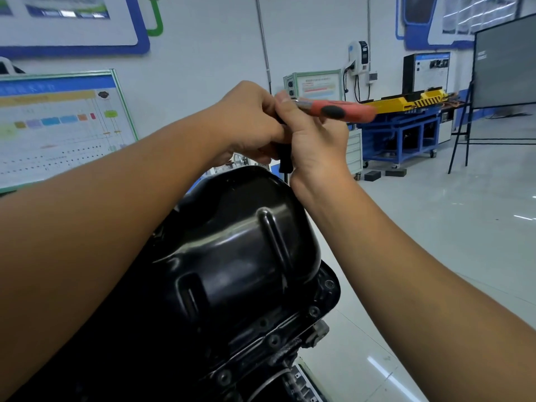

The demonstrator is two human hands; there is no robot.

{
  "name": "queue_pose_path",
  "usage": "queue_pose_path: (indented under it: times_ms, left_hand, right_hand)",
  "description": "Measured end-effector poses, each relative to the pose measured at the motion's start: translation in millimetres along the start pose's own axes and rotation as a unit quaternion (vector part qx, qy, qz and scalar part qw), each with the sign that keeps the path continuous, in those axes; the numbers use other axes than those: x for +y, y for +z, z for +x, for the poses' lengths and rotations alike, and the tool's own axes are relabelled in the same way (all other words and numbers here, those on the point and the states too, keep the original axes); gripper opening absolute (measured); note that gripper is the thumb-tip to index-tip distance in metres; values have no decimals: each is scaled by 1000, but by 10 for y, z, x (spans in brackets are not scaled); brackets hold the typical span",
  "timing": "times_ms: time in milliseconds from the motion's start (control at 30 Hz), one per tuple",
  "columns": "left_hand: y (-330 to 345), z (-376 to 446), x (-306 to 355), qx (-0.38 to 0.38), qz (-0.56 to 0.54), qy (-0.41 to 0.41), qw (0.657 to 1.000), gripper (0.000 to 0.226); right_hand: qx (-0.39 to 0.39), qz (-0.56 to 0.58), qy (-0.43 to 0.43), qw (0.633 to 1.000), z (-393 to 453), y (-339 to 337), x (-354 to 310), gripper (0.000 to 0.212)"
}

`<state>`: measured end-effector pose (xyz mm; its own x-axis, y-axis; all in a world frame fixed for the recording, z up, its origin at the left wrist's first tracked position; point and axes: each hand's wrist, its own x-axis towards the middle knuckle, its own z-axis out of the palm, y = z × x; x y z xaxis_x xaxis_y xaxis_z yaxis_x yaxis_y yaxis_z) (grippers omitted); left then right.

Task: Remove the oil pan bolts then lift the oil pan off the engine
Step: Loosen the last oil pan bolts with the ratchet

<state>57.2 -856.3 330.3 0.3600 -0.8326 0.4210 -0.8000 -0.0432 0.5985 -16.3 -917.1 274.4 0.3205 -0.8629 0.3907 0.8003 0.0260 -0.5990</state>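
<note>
The black oil pan (237, 250) is seen seated on the engine (278, 358), low in the middle of the view, its domed belly turned upward and its long axis running from the near lower left away toward the upper right; several bolts (313, 311) are visible along the near right flange. Above the pan's far end a ratchet (336, 111) is held, its red and black handle lying nearly level and pointing to the right, while a dark extension (285, 161) hangs from its head straight down toward the pan's far rim; whether its tip touches a bolt cannot be told. The left hand (246, 120) is curled over the tool's head from the left, and the fingers of the right hand (313, 137) are wrapped around the head end and the top of the extension, the two hands touching. Behind, a blue cart (400, 140) carrying yellow equipment is seen on the glossy floor (449, 216)
</note>
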Motion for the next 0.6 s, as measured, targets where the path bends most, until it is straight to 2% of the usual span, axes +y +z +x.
queue_pose_path:
  times_ms: [133, 233, 333, 500, 567, 600]
  left_hand:
    - [-12, -14, 1, -44, -38, -7, 998, 18]
    - [-15, -10, -8, -18, -20, -4, 1000, 19]
    - [-13, -10, -15, 7, -19, -7, 1000, 19]
    - [-32, -24, -22, -52, -64, -11, 997, 19]
    - [-25, -19, -24, -38, -47, -2, 998, 19]
    - [-20, -15, -23, -23, -36, 0, 999, 19]
  right_hand:
    - [0, 12, 20, 1000, 38, -12, -4, 24]
    - [-9, 8, 9, 1000, 32, -12, 7, 18]
    - [-22, -8, -11, 1000, 27, -22, 40, 20]
    - [-21, 2, 16, 1000, 73, -38, 19, 15]
    - [-21, -13, -4, 1000, 56, -35, 32, 14]
    - [-18, -22, -14, 1000, 47, -34, 43, 21]
